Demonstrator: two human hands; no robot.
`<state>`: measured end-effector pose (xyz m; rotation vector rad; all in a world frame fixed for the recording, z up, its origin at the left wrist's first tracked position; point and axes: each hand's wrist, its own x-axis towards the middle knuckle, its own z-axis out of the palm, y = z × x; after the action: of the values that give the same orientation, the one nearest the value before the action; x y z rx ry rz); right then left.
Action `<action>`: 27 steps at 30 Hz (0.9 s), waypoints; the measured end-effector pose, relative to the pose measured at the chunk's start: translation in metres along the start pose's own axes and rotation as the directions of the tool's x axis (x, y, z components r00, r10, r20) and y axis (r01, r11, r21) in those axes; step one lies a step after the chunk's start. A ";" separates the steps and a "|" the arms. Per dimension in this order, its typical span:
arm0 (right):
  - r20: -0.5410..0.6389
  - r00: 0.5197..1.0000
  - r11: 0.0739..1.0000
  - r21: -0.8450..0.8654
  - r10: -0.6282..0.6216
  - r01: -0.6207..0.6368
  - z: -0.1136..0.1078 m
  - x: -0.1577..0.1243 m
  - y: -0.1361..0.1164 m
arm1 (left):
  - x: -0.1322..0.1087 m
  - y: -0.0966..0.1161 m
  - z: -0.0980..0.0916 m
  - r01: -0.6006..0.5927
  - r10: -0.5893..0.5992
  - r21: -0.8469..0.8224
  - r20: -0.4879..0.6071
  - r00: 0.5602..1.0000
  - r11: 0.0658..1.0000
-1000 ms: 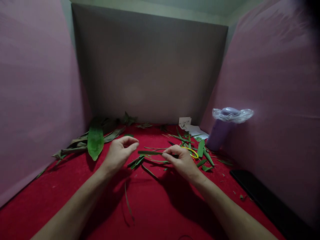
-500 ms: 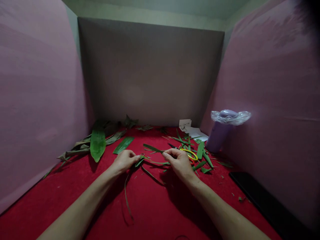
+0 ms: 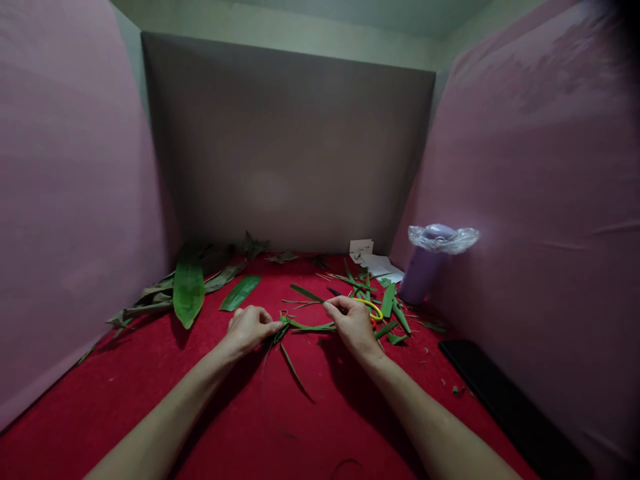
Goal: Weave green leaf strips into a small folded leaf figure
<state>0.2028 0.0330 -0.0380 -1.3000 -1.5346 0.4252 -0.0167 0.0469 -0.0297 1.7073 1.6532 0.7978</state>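
My left hand (image 3: 253,329) pinches a small bundle of folded green leaf strips (image 3: 283,328), with thin ends hanging down toward the cloth. A little to the right, my right hand (image 3: 353,325) is closed on a narrow leaf strip (image 3: 307,293), whose free end points left above the bundle. Another green strip (image 3: 313,328) stretches from the bundle toward my right hand; where it ends is hidden by the fingers. Just behind my right hand lie scissors with a yellow handle loop (image 3: 376,310), partly covered by the hand.
Cut leaf pieces (image 3: 388,301) lie at the right, near white papers (image 3: 383,267) and a purple container topped with clear plastic (image 3: 423,273). A black flat object (image 3: 500,393) borders the right side. Large leaves (image 3: 189,288) are piled left on the red cloth (image 3: 240,427). Pink panels flank both sides.
The view has shifted slightly, moving the surroundings left. The hanging strip ends have swung, and the strip between my hands now curves up to my right hand. Both hands keep their grip.
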 end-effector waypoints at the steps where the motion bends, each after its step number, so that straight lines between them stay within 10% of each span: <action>1: 0.006 1.000 1.000 -0.009 0.001 -0.001 0.000 0.000 0.001 | -0.001 0.001 0.000 -0.002 0.002 0.008 -0.001 1.000 1.000; 16: 0.141 0.989 0.994 -0.106 0.045 -0.030 0.006 0.000 0.012 | -0.013 0.017 0.005 -0.017 0.017 0.033 0.019 1.000 0.999; 27: 0.160 0.965 0.969 -0.170 0.206 -0.179 0.007 0.018 0.019 | -0.011 0.013 0.007 -0.070 0.119 -0.357 0.117 0.986 0.931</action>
<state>0.2086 0.0572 -0.0470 -1.5758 -1.6189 0.5681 -0.0035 0.0360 -0.0242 1.5558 1.2553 0.9380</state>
